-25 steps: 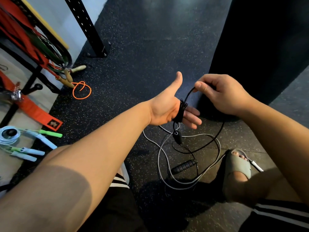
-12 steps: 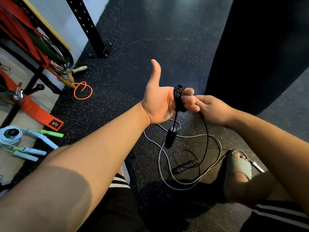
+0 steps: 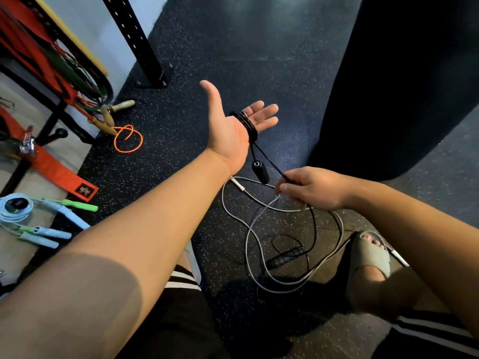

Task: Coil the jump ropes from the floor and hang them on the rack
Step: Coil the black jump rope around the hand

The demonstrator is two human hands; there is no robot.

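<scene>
The right hand (image 3: 311,189) has swung down and back from the left fingertips, drawing the black jump rope (image 3: 246,123) taut for another turn; it pinches the cord between thumb and fingers. The left hand (image 3: 228,130) is held palm up, fingers straight and spread, serving as a spool: several loops circle the base of the fingers, and one handle (image 3: 260,172) dangles below the wrist. The rope's tail and other handle (image 3: 287,257) lie on the floor (image 3: 233,47), tangled with a grey rope (image 3: 248,229). The rack (image 3: 53,123) stands well apart, at left.
</scene>
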